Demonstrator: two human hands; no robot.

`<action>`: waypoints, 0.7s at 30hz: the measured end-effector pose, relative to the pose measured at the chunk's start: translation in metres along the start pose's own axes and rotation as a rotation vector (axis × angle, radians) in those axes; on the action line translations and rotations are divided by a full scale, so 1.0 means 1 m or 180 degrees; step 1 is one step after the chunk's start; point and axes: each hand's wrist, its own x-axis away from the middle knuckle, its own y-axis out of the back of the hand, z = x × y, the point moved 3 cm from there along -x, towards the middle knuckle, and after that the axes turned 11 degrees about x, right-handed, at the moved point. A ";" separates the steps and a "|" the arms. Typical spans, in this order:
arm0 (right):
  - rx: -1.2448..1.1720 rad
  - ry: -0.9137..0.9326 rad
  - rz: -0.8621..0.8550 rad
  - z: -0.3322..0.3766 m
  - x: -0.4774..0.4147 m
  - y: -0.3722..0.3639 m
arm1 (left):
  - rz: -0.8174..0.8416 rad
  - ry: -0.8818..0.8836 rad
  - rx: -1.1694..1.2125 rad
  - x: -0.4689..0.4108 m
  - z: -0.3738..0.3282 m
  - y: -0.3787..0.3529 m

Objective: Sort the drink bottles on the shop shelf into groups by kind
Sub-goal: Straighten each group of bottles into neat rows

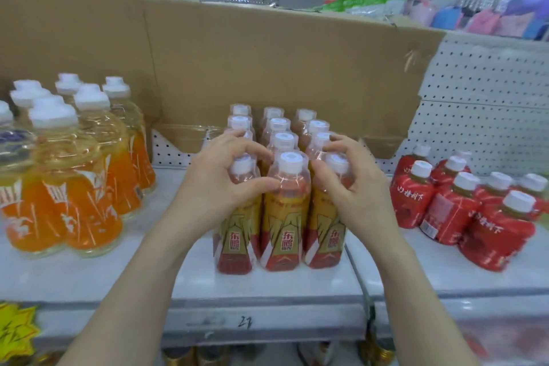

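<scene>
Three kinds of bottle stand grouped on the white shelf (267,285). In the middle are several gold-and-red labelled bottles (285,211) in three rows. My left hand (219,178) wraps the neck of the front-left bottle of this group. My right hand (353,184) grips the front-right one. Several orange-labelled bottles (80,187) with yellow drink stand at the left. At the right, a cluster of several red-wrapped bottles (454,208) leans slightly.
A brown cardboard sheet (267,68) stands upright behind the left and middle groups. White pegboard (487,116) backs the right side. A yellow starburst price tag (16,330) hangs at the lower left. More goods sit on the far shelves.
</scene>
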 end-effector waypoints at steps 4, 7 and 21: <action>-0.0004 0.0120 0.0000 0.001 0.002 0.000 | -0.0209 0.0088 0.0247 0.005 0.002 -0.004; 0.0140 0.0101 -0.0004 -0.001 0.005 -0.001 | -0.0220 0.0017 0.0378 0.005 0.001 -0.002; 0.0747 0.0078 0.0000 -0.010 0.024 0.003 | -0.0226 -0.0877 -0.0806 0.014 -0.005 -0.012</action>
